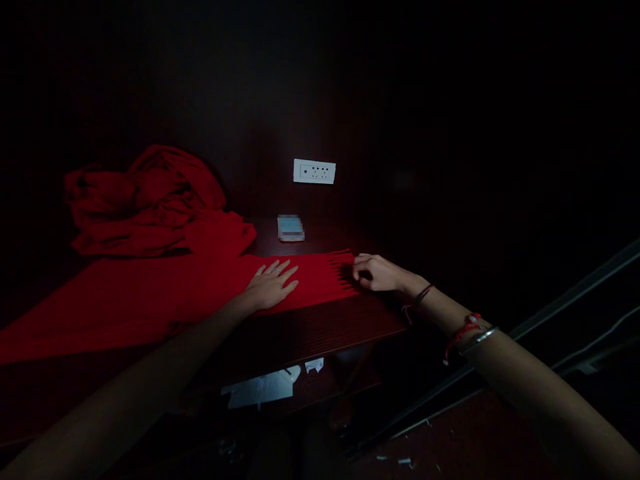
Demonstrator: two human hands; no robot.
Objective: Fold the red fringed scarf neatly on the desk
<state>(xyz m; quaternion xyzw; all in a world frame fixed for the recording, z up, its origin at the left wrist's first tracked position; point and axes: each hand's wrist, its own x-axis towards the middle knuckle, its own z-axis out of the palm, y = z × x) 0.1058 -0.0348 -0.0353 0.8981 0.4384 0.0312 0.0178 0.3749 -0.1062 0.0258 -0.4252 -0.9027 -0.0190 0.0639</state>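
Note:
A red scarf (pixel 165 290) lies spread lengthwise along a dark wooden desk (pixel 310 327), its fringed end toward the right. Flat on the cloth, fingers spread, rests my left hand (pixel 270 285), with a ring on one finger. My right hand (pixel 377 272) is at the fringe, its fingers curled and pressed together; whether strands are between them is too dark to make out. Behind the scarf on the left sits a bunched heap of red cloth (pixel 150 200), which meets the flat part.
A small pale blue item (pixel 291 228), blurred out, lies behind the scarf. On the dark wall is a white power socket (pixel 315 171). White papers (pixel 263 389) lie on a lower shelf. Small white scraps (pixel 405 461) are scattered on the floor at right.

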